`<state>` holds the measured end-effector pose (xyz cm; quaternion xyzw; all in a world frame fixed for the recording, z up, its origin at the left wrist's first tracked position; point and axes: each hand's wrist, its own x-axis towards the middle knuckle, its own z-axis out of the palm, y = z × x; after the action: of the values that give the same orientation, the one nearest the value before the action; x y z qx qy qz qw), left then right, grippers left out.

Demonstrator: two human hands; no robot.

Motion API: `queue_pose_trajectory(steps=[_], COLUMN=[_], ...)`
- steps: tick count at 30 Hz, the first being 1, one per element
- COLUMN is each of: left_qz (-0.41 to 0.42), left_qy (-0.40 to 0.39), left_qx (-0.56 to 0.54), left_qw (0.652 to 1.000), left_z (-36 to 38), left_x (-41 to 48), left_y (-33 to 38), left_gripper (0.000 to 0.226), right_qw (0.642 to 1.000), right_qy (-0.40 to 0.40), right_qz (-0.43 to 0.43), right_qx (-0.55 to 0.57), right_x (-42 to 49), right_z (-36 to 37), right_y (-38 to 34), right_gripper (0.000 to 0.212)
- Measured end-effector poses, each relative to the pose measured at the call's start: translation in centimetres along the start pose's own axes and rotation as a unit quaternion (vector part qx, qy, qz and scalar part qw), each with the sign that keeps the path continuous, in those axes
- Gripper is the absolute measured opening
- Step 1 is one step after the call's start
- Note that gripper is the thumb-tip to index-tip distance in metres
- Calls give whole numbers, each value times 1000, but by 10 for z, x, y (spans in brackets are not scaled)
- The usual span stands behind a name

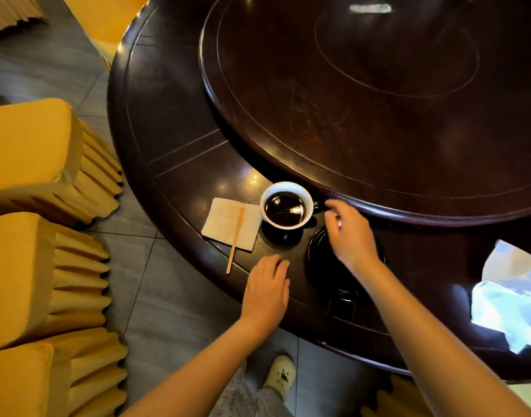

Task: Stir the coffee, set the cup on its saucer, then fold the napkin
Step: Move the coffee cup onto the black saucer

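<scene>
Right hand at the cup's handle, left hand resting on the counter's near edge

The cup (286, 204), full of dark coffee, stands on the counter (180, 188) just below the raised turntable's (348, 115) rim, beside the dark saucer (316, 257) and not on it. The right hand (350, 233) hangs above the saucer, fingers curled, fingertips at the cup's handle; whether they pinch it I cannot tell. The left hand (265, 288) lies palm down at the near edge, fingers relaxed and close together. The napkin (225, 221) lies flat just left of the cup, and the wooden stirrer (236, 239) rests across it, its end over the near edge.
</scene>
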<state>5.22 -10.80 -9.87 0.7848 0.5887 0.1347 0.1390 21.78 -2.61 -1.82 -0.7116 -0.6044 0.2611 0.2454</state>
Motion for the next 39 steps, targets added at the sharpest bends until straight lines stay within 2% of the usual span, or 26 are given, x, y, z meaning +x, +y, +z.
queue_pose_trajectory(steps=[3,6,9,14,18,21,26,33,37,39], left_qz=[7,23,21,17,15,14,15,15,15,15], left_qy=[-47,-67,-73,-83,-87,-88,-84,-87,-87,-86], left_qx=[45,59,69,76,85,91,95,106,111,112], left_qw=[998,996,995,993,992,992,992,990,990,990], left_z=[13,20,21,21,22,21,20,22,22,22], left_x=[1,-2,-2,-3,-3,-2,-3,-2,-2,-2], left_y=[-4,-9,-9,-9,-10,-9,-9,-9,-10,-10], left_gripper=[50,55,57,61,61,61,62,63,64,64], right_qw=[994,976,963,932,944,953,966,977,981,982], right_qy=[-90,-178,-224,-294,-294,-293,-245,-194,-169,-168], right_qz=[-2,-41,-68,-123,-100,-68,-76,-32,-9,1], right_qx=[-68,-116,-133,-170,-111,-46,-6,77,94,85], right_x=[32,52,65,80,83,75,57,24,-9,-24], right_z=[-8,-8,-10,-11,-10,-10,-14,-53,-77,-84], right_y=[14,23,24,22,20,24,32,54,77,91], right_gripper=[44,43,35,37,23,21,20,9,22,19])
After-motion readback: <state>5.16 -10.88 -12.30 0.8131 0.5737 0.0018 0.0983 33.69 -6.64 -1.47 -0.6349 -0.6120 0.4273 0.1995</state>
